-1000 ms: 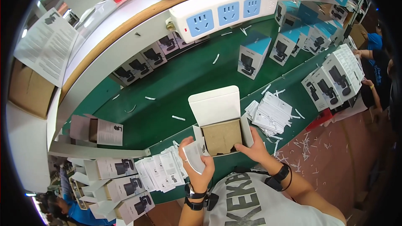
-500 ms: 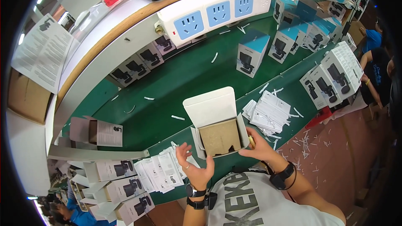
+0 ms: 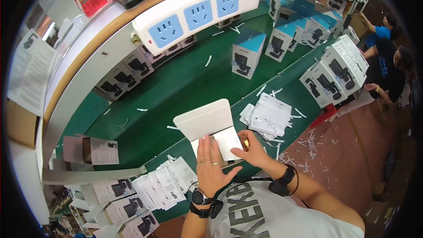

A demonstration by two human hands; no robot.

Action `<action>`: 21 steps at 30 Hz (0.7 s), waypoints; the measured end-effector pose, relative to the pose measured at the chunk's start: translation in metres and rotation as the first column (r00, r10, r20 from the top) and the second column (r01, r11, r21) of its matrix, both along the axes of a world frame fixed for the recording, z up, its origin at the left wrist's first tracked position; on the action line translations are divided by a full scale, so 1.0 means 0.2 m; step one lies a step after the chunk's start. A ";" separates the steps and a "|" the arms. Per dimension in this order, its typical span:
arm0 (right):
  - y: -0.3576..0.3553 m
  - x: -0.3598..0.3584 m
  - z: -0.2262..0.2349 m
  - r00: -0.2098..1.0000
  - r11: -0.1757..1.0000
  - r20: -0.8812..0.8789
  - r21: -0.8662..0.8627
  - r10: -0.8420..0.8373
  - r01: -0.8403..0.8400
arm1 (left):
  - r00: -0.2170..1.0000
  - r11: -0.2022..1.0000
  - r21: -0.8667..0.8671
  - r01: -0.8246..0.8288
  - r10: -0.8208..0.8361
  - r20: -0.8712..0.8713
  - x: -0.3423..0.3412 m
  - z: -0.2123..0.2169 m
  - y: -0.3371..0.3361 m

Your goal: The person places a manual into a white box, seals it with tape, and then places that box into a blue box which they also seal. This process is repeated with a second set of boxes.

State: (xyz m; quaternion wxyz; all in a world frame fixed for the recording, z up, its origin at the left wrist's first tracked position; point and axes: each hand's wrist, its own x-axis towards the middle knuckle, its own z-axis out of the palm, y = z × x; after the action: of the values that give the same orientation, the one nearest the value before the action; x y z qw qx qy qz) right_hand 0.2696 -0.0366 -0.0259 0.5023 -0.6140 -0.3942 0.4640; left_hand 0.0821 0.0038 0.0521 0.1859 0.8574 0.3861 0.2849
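Note:
A white carton [image 3: 204, 119] stands at the near edge of the green bench, its lid raised at the far side. A white panel [image 3: 227, 143] covers the right part of its opening; I cannot tell whether it is a folded-in flap or a paper. My left hand [image 3: 210, 167] lies flat across the left part of the opening, fingers stretched out, hiding what is beneath. At the carton's right side, my right hand [image 3: 252, 150] has its fingers curled, thumb at the panel's edge. A small yellow object [image 3: 246, 143] is tucked in them, its kind unclear.
Paper leaflets lie in a left pile [image 3: 159, 187] and a right pile [image 3: 269, 113]. Printed boxes [image 3: 130, 207] stand at lower left, more boxes [image 3: 335, 77] at right. A blue-topped box [image 3: 248, 55] stands beyond. A power strip [image 3: 198, 11] runs along the shelf. People work at right.
My left hand has moved from beside the carton onto its opening. A white panel now covers part of the brown cardboard insert seen before. The view has shifted slightly.

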 end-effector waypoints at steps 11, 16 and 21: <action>0.23 0.25 0.25 0.703 0.937 0.710 0.272 -0.041 -0.220 | 0.927 0.996 0.087 0.004 0.028 -0.373 0.07 -0.14 -0.05; 0.30 0.28 0.22 0.572 0.874 0.809 0.368 -0.133 -0.317 | 0.927 0.999 0.044 0.004 0.013 -0.376 0.09 -0.11 -0.03; 0.28 0.30 0.26 0.676 0.822 0.736 0.368 0.029 -0.435 | 0.945 1.000 0.031 0.004 0.006 -0.326 0.07 -0.10 -0.03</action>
State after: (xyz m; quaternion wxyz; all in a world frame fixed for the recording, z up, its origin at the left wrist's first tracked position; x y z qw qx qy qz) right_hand 0.3287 0.0197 0.0252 0.3928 -0.5274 -0.7413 0.1342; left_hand 0.0968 -0.0013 0.0318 0.1062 0.8952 0.4077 0.1454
